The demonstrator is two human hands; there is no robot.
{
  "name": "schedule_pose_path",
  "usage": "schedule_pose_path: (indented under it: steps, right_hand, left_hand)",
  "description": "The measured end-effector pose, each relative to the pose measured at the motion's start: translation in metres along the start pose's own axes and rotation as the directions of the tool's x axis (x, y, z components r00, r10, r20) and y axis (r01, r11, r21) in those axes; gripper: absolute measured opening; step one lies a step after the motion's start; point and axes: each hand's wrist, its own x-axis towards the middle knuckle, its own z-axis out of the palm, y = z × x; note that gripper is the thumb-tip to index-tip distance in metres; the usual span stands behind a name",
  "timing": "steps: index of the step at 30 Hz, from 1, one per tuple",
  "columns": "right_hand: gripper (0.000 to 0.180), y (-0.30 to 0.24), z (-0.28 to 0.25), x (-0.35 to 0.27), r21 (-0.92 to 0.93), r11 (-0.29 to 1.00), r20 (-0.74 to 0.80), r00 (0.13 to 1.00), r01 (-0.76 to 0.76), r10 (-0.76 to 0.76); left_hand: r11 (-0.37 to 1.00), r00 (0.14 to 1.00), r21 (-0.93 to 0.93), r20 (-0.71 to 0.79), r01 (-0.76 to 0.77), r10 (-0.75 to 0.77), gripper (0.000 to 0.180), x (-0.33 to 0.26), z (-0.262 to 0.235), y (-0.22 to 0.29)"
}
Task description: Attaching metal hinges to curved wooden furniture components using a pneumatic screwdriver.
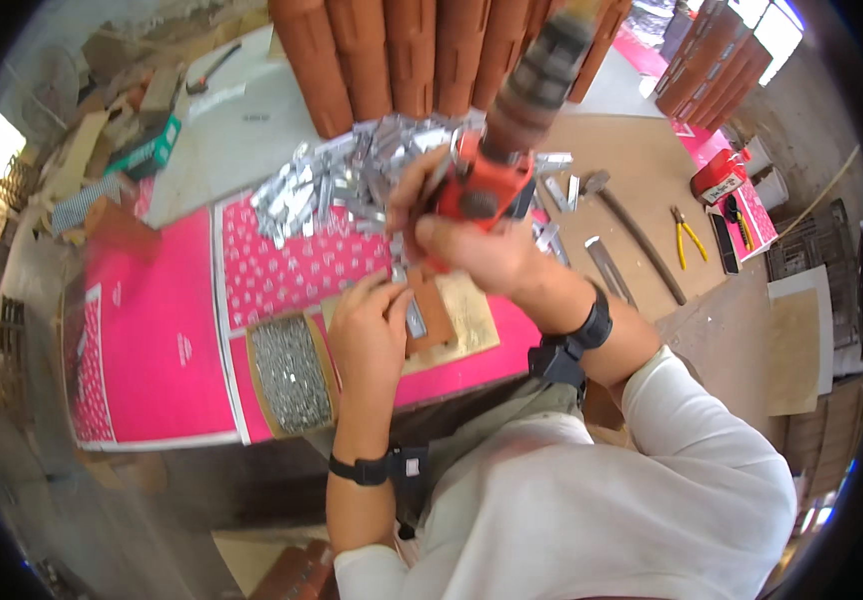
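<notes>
My right hand (pixel 477 255) is wrapped round a red handheld power tool (pixel 487 180) with a dark, ribbed barrel that rises toward the top of the view. The tool's lower end is hidden by the hand. My left hand (pixel 367 330) is closed, with thumb and fingertips at the left edge of a reddish-brown piece (pixel 436 312). A small silver metal plate (pixel 416 321) lies on that piece, beside my left thumb. Under them is a pale wooden board (pixel 477 330) at the table's near edge.
A shallow tray of small metal parts (pixel 292 372) stands left of my left hand. Beyond my hands spreads a heap of silver metal pieces (pixel 302 190), before upright reddish-brown tubes (pixel 412 60). To the right lie a hammer (pixel 642 240), yellow-handled pliers (pixel 690 240) and a red container (pixel 720 178).
</notes>
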Motion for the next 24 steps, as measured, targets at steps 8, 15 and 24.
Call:
schedule_pose_path:
  steps: [8,15,24]
  right_hand:
    - [0.017,-0.002,-0.03,-0.047,-0.175,0.982,0.038,0.997,-0.065,0.073]
    - [0.017,-0.006,-0.047,-0.074,-0.271,0.962,0.059,0.997,-0.037,0.055]
    - [0.017,-0.023,-0.051,-0.091,-0.352,0.923,-0.035,0.988,-0.153,0.15]
  left_hand:
    - [1.0,0.997,-0.027,0.077,0.009,-0.007,0.02,-0.002,-0.004,-0.001]
    - [0.996,0.996,-0.069,0.078,0.05,-0.045,0.017,-0.001,-0.004,-0.001]
    - [0.987,0.985,-0.117,0.142,0.112,-0.095,0.018,0.008,-0.007,-0.004]
